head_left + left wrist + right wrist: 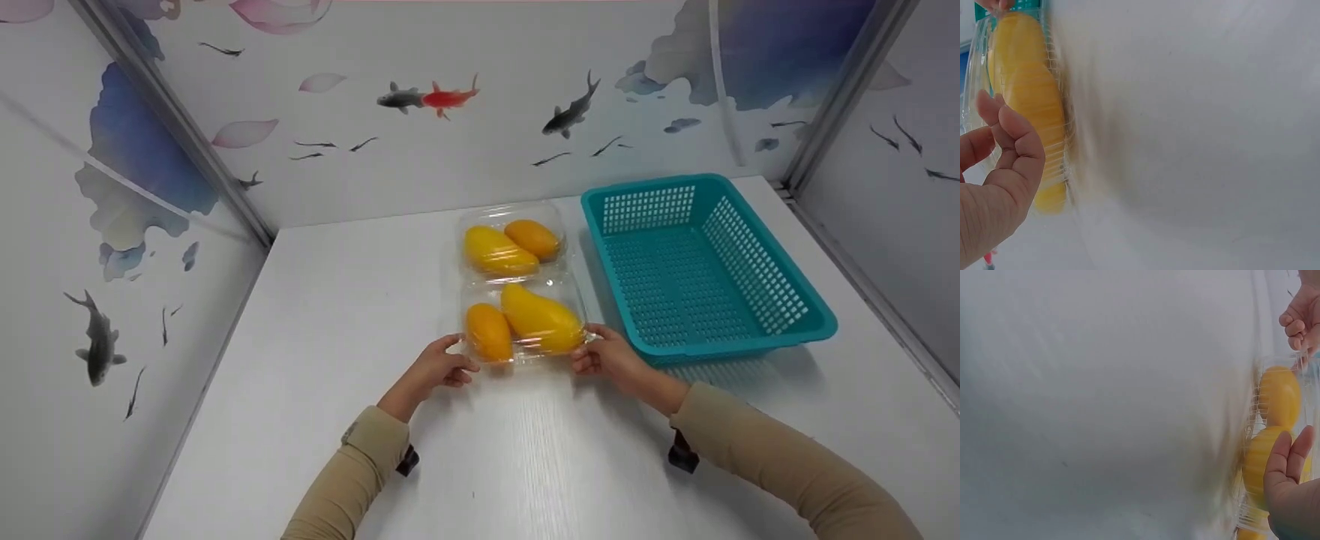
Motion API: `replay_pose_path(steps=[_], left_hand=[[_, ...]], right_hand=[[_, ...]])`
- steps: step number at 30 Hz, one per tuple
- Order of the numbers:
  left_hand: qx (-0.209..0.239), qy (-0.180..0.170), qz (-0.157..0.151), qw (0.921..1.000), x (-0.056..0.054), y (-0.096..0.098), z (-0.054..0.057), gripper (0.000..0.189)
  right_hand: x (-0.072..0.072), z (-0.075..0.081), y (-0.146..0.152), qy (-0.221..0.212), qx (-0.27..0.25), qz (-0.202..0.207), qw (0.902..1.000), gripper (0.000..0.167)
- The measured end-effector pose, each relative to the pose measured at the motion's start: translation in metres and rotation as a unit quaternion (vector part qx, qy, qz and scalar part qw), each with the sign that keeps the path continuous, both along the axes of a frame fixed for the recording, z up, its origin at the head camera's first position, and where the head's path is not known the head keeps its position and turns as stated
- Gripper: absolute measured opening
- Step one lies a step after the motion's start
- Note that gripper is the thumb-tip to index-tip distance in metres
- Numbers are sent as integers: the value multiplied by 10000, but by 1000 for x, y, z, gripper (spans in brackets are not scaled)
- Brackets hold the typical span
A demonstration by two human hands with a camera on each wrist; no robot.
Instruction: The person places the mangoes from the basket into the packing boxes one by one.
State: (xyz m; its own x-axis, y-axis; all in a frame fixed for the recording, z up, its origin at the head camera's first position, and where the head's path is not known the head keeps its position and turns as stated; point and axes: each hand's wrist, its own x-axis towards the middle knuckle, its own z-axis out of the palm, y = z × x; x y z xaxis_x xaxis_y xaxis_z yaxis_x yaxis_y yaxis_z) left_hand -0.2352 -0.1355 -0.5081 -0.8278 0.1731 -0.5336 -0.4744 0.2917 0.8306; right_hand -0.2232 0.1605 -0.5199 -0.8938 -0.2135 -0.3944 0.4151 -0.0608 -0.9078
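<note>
Two clear plastic boxes of mangoes are lined up front to back. The nearer box (529, 358) contains a large yellow mango (541, 321) and a smaller orange mango (489, 334). My left hand (439, 365) grips its near left corner, fingers bent in the left wrist view. At the near right corner my right hand (613, 361) holds the same box. Two of its fingers (1278, 458) lie along the side in the right wrist view. Beyond it, the farther box (480, 217) holds a yellow mango (495, 253) and an orange mango (534, 238).
A teal plastic basket (780, 341) with perforated sides stands right of the boxes, close to my right hand. The white table (337, 300) meets printed panels (510, 45) at the back and sides. Small black devices (682, 452) sit under both sleeves.
</note>
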Motion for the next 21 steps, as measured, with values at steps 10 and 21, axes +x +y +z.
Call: replay_pose_path(steps=[10,21], left_hand=[[-181,18,-95,9998,-2,2,5,59],[-1736,1208,-356,9767,-5,-15,41,59]], right_hand=[[3,8,-3,595,1953,257,9786,56],[21,48,-7,3289,3438,1063,8731,60]])
